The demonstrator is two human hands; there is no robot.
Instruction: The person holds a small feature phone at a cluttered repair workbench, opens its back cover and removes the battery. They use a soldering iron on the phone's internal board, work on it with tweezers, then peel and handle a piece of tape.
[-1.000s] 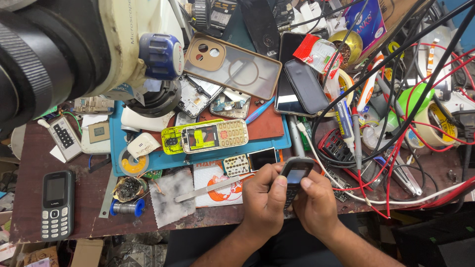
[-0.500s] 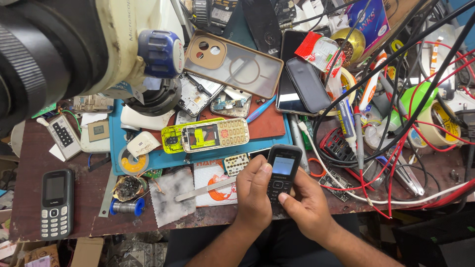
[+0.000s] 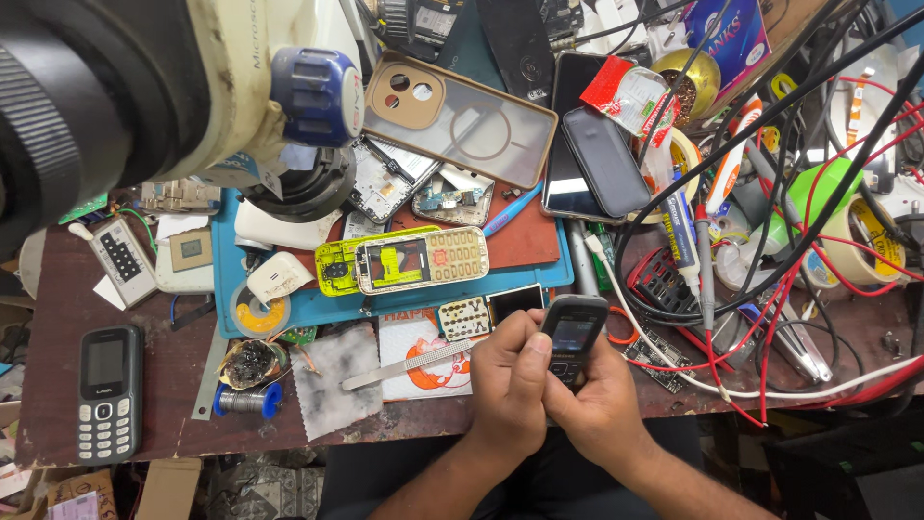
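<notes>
Cluttered repair bench (image 3: 173, 376), wires right. At its near edge, left hand (image 3: 508, 380) and right hand (image 3: 595, 404) both clasp a dark keypad phone (image 3: 572, 335), left thumb on its keys, beside metal tweezers (image 3: 409, 364).

1. A small dark keypad phone (image 3: 572, 339) is held in both hands at the desk's near edge; its small upright screen is lit pale blue-grey.
2. A grey keypad phone (image 3: 108, 393) lies flat at the far left of the desk, its screen dark.
3. A black smartphone (image 3: 606, 160) lies face-up on another dark slab phone, right of the centre, screen off.
4. A red and white crinkled plastic packet (image 3: 627, 95) rests just above that smartphone.
5. A purple glossy printed package (image 3: 731, 39) stands at the top right among cables.
6. A white card with orange print (image 3: 416, 361) lies under a metal strip beside the hands.
</notes>
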